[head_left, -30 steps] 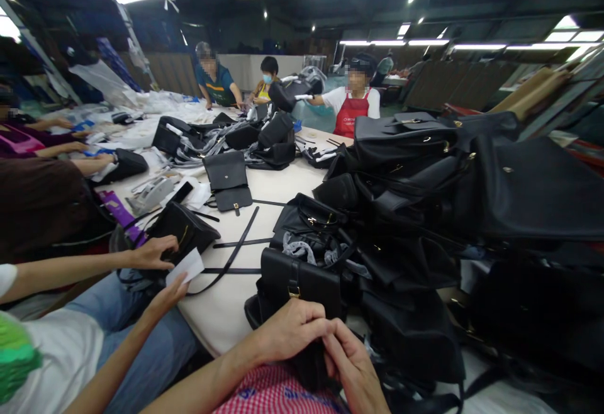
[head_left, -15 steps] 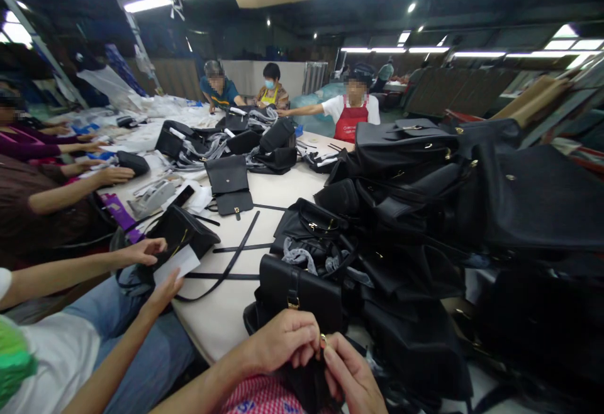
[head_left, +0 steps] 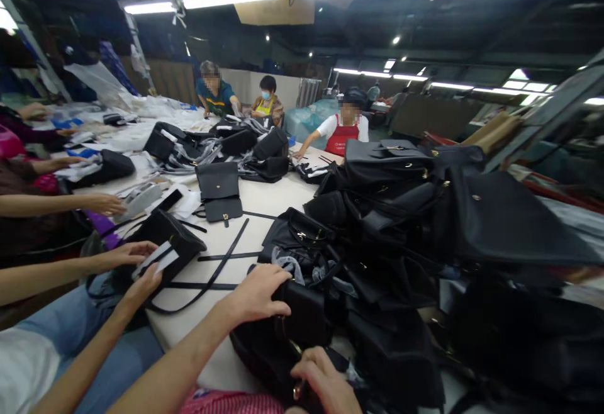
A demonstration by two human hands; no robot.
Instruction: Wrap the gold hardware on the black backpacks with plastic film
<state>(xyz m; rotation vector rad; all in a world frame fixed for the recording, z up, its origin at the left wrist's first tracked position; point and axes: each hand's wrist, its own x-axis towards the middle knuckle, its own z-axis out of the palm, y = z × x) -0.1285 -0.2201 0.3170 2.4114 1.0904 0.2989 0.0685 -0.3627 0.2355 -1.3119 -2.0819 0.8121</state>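
A black bag (head_left: 304, 316) with a flap and gold-coloured metal parts lies in front of me at the table edge. My left hand (head_left: 259, 294) is on its upper left edge, fingers over the top and thumb in front. Lower down, my right hand (head_left: 328, 381) is closed with curled fingers at the bag's dark lower part. A small shiny metal fitting (head_left: 297, 391) shows beside those fingertips; what lies inside the grip is partly hidden. Grey wrapped handles (head_left: 287, 264) belong to the bags just behind.
A large pile of black bags (head_left: 401, 212) rises on my right. Loose black straps (head_left: 226, 263) lie on the white table (head_left: 264, 195). At left, a co-worker's hands (head_left: 146, 269) hold a white card over a black bag (head_left: 177, 238). More people work across the table.
My left hand has left the metal fitting near my right hand and moved up and left onto the bag's top edge. My right hand has gone slightly lower. The view has shifted.
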